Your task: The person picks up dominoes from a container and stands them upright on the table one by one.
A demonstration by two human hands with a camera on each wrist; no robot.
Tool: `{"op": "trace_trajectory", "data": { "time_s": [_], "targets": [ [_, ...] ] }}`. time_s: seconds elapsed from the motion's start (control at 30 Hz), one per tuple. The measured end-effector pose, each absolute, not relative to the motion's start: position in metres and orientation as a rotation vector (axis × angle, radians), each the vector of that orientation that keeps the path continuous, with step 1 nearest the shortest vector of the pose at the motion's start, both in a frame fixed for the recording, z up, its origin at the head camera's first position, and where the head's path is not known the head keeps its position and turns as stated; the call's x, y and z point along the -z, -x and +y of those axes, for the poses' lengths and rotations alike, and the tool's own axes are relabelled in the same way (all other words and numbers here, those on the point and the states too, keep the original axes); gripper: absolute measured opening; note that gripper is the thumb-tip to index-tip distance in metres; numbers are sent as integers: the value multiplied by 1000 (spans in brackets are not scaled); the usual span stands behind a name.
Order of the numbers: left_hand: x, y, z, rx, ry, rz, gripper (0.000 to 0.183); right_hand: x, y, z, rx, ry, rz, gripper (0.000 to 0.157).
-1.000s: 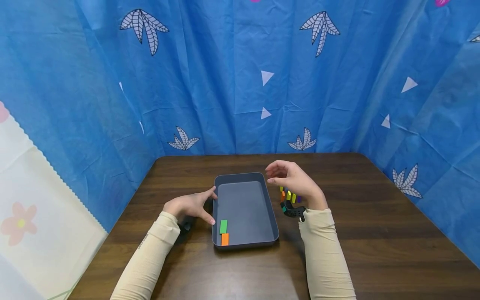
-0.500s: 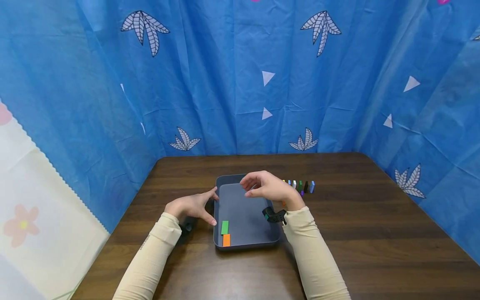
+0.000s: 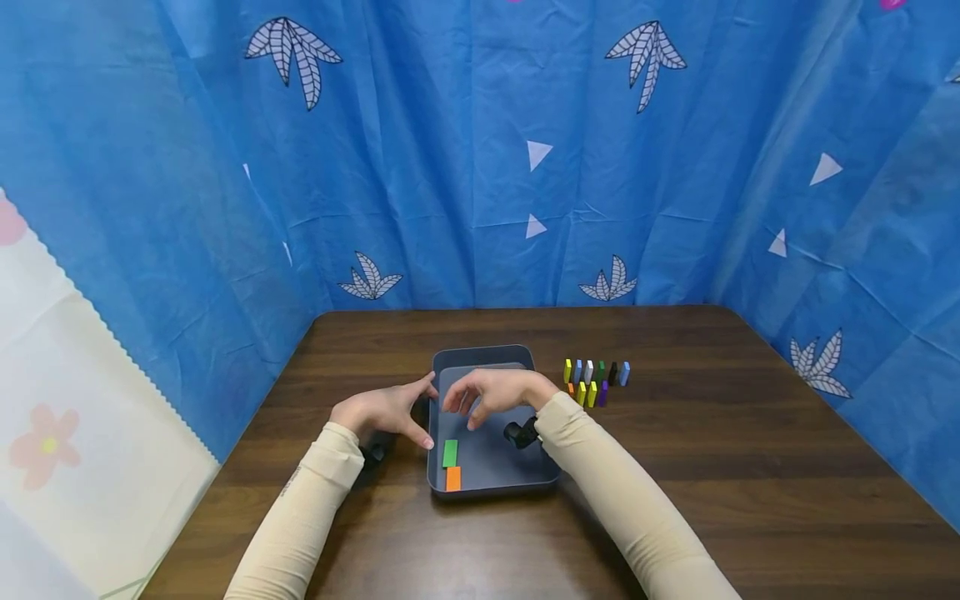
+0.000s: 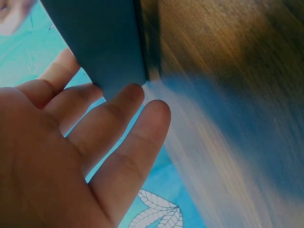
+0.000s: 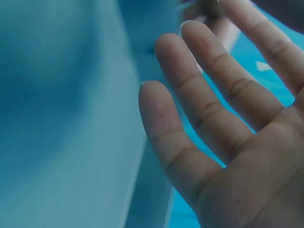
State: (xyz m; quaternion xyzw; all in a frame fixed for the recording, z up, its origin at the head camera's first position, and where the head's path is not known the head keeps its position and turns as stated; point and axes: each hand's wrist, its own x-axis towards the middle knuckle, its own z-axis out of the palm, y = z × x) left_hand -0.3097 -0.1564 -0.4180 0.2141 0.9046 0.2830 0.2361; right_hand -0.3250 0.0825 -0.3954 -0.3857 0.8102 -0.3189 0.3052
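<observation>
A dark grey rectangular tray (image 3: 491,475) lies on the table. In its near left corner, a green block (image 3: 450,453) lies end to end with an orange block (image 3: 453,478). My left hand (image 3: 386,415) is at the tray's left side, thumb and fingers spread. In the left wrist view, its fingertips (image 4: 130,92) are right at the tray's outer wall (image 4: 102,42). My right hand (image 3: 491,393) hangs over the tray, fingers loosely bent and thumb apart from them. The right wrist view shows its fingers (image 5: 161,109) spread, with nothing seen between them.
Right of the tray, several small blocks (image 3: 589,372) in yellow, blue, white, green and black stand in a row. A nearer row holds orange, yellow and purple blocks (image 3: 592,393). Blue curtains (image 3: 480,167) enclose the brown wooden table (image 3: 712,467).
My right hand has moved left from above the block rows to over the tray, uncovering the blocks. My left hand stays at the tray's left side.
</observation>
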Motion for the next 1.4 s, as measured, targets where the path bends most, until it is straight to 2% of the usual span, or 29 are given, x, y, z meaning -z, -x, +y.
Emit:
{"op": "trace_trajectory", "data": {
  "time_s": [0.33,1.4],
  "targets": [
    [420,311,-155,-740,-628,2481,125,420,335,69,725,922,2019,56],
    [420,311,-156,-788,-629,2466,124,434,334,54,510,1062,2092,35]
  ]
}}
